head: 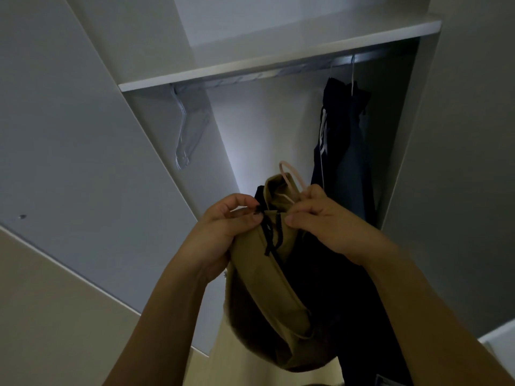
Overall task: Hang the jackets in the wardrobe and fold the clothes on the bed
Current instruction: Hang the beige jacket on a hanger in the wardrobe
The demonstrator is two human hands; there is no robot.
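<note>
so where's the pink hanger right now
In the head view the pink hanger sits low at centre, its hook poking out of the tan jacket collar, gripped by the right hand, left of the hung dark garments.

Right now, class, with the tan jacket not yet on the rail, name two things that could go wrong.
1. The right hand pinches the pink hanger only near its hook; the tan jacket, bunched below, might slide off.
2. The left hand holds the dark drawstring, which could snag while lifting toward the rail.
</note>
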